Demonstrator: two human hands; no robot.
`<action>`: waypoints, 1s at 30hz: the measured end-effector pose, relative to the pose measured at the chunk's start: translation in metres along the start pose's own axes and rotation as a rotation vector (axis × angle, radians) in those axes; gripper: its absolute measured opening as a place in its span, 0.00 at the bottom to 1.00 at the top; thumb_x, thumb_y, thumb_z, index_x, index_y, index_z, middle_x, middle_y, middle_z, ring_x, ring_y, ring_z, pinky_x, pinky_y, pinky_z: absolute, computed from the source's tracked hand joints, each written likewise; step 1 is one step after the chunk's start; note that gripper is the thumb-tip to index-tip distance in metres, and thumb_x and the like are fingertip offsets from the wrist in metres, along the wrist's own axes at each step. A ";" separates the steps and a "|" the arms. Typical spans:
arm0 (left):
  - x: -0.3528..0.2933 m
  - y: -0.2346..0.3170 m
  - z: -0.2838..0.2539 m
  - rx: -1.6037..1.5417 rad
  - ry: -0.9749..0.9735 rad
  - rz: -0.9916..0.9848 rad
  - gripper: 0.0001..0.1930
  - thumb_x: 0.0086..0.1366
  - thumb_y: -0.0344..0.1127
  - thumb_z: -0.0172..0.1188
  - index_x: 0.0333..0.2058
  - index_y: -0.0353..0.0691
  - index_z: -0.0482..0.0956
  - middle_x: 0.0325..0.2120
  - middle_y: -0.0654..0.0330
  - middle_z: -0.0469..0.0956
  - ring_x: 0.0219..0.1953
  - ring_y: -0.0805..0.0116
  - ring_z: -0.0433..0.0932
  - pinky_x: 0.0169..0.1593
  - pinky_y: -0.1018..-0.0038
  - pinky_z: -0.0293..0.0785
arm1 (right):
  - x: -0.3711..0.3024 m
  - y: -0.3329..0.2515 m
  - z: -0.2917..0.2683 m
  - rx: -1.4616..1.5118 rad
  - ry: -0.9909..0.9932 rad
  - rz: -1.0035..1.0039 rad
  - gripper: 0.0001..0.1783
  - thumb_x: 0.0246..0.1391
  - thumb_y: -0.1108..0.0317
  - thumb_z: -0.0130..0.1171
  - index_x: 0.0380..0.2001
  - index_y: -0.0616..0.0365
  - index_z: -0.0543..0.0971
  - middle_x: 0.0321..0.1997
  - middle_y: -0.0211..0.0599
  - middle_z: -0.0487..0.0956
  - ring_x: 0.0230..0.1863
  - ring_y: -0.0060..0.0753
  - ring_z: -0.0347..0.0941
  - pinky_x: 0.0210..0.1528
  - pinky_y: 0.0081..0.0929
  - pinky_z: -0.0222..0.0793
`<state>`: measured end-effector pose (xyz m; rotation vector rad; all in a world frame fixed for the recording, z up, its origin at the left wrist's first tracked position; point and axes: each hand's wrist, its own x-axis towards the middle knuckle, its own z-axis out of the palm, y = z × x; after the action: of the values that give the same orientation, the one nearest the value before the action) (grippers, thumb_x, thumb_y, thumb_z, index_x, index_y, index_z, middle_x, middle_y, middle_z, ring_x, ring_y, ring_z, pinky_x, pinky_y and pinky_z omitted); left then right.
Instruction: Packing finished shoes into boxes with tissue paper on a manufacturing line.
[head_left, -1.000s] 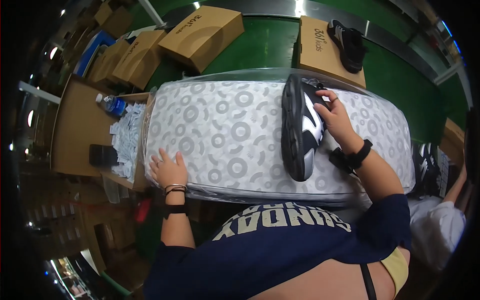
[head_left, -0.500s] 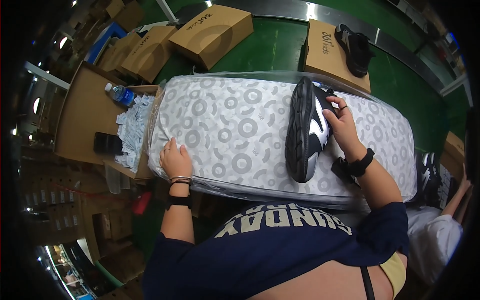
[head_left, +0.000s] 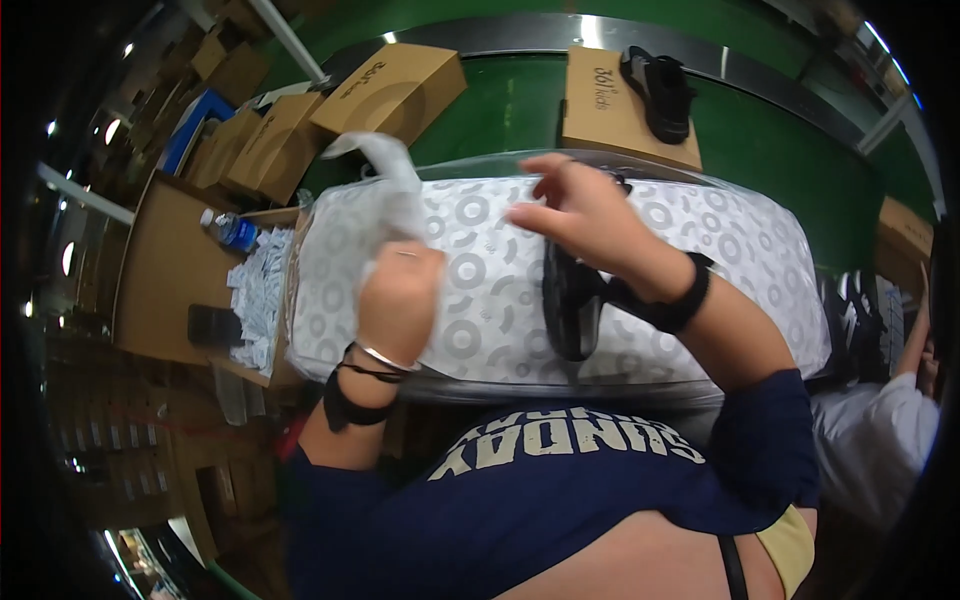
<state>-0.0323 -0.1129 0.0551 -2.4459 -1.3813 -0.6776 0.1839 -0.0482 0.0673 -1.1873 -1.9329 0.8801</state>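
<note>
My left hand [head_left: 398,300] is closed on a sheet of wrapping paper [head_left: 398,190], crumpled and blurred as it rises off the pile. The pile of grey-patterned white wrapping paper [head_left: 480,335] lies in clear plastic in front of me. A black sneaker [head_left: 570,320] rests on its middle, partly hidden by my right hand and forearm. My right hand [head_left: 590,215] is above the sneaker's far end, fingers apart, thumb pointing left, with nothing seen in it.
At the left, an open carton [head_left: 150,270] holds small white packets [head_left: 262,290]; a water bottle [head_left: 232,230] and a dark phone-like object [head_left: 213,326] lie there. Shoe boxes [head_left: 395,90] stand beyond. Another black sneaker [head_left: 660,95] sits on a box [head_left: 590,110]. Someone's white sleeve [head_left: 880,430] is at right.
My left hand has moved right from the pile's left edge, lifting a sheet of paper. My right hand has left the sneaker's side and moved up and left.
</note>
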 end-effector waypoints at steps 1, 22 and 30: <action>0.008 0.016 0.005 0.021 -0.091 0.142 0.04 0.46 0.29 0.52 0.22 0.37 0.73 0.21 0.57 0.71 0.29 0.61 0.71 0.32 0.73 0.70 | 0.011 -0.006 0.008 0.138 -0.100 0.160 0.41 0.38 0.43 0.62 0.42 0.74 0.70 0.29 0.48 0.76 0.31 0.36 0.74 0.34 0.27 0.68; 0.042 0.029 -0.038 -0.587 -0.022 -0.301 0.06 0.49 0.31 0.62 0.25 0.35 0.75 0.18 0.60 0.72 0.16 0.71 0.65 0.22 0.80 0.62 | 0.003 -0.024 -0.022 0.373 -0.262 0.314 0.10 0.45 0.68 0.60 0.26 0.67 0.78 0.21 0.31 0.74 0.22 0.17 0.67 0.25 0.17 0.64; 0.035 0.042 -0.021 -0.545 -0.075 -0.346 0.06 0.49 0.31 0.62 0.24 0.36 0.74 0.19 0.58 0.72 0.19 0.66 0.68 0.24 0.76 0.64 | -0.005 -0.040 -0.011 0.212 -0.209 0.151 0.12 0.44 0.65 0.62 0.22 0.66 0.77 0.15 0.31 0.71 0.17 0.17 0.63 0.20 0.17 0.61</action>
<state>0.0134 -0.1182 0.0911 -2.6625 -1.8786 -1.1882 0.1767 -0.0644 0.1048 -1.1637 -1.8715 1.3002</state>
